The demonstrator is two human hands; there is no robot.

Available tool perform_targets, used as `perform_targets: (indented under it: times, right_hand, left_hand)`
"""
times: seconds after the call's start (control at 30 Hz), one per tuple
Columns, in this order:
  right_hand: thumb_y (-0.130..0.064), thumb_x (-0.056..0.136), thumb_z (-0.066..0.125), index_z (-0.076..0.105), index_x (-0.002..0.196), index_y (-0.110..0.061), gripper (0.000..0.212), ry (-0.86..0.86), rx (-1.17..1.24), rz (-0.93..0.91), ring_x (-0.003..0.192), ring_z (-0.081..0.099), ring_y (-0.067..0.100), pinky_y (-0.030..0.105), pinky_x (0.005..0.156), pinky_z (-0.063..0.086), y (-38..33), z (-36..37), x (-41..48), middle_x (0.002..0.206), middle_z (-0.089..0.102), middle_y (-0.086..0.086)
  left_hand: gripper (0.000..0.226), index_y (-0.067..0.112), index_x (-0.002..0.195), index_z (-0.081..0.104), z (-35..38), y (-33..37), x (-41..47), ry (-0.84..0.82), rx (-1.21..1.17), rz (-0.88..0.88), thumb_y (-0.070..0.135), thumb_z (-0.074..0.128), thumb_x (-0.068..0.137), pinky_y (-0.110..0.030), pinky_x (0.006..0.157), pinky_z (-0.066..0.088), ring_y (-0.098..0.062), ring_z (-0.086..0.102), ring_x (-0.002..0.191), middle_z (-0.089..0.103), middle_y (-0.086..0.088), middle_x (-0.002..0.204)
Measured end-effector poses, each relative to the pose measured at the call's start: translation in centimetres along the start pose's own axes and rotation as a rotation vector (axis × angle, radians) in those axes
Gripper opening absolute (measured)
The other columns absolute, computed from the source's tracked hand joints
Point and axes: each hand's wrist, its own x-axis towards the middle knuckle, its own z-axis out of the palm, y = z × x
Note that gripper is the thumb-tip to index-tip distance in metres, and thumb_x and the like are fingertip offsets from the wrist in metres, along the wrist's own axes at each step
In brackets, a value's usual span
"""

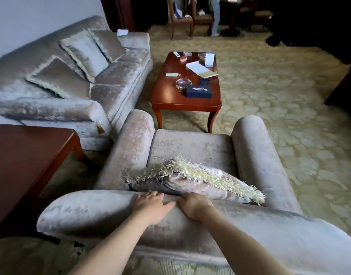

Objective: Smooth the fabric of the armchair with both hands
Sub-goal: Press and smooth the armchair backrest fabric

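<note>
The armchair point(190, 147) in front of me is a pale pinkish-grey crushed velvet with a mottled, silvery sheen. Its cushion point(198, 183) is the same dusty pink, edged with a cream fringe. The sofa point(115, 76) is a cooler silver-grey velvet, and its pillows point(83, 50) have pale fringed borders. The coffee worktop point(170, 92) is glossy reddish-brown wood, carrying a navy tissue box point(199, 91) and white papers point(196, 67). The carpet point(280, 108) is beige with a cream floral pattern.

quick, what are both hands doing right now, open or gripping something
Left hand: open, flat on top of the armchair back.
Right hand: curled, fingers pressing the same fabric; holding nothing.
</note>
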Motion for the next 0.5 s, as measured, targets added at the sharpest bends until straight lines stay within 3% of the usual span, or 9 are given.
perform_targets:
  times: [0.27, 0.5]
  right_hand:
    - [-0.049, 0.091, 0.032, 0.057, 0.126, -0.019, 0.052, 0.036, 0.036, 0.085, 0.125, 0.051, 0.033, 0.038, 0.103, 0.037, -0.5, 0.6, 0.9, 0.137, 0.054, 0.016]
    - [-0.045, 0.098, 0.021, 0.049, 0.135, -0.011, 0.058, -0.070, -0.022, -0.033, 0.133, 0.043, 0.034, 0.043, 0.110, 0.032, -0.6, -0.4, 1.4, 0.145, 0.045, 0.018]
  left_hand:
    - [0.089, 0.027, 0.145, 0.028, -0.1, -1.7, 2.6, -0.120, -0.032, 0.073, 0.079, 0.016, 0.073, -0.045, 0.111, 0.014, -0.020, 0.020, 0.141, 0.022, -0.001, 0.156]
    - [0.079, 0.026, 0.146, 0.029, -0.8, -2.0, 4.2, -0.172, -0.037, 0.025, 0.072, 0.020, 0.082, -0.038, 0.112, 0.018, -0.021, 0.023, 0.141, 0.022, -0.003, 0.156]
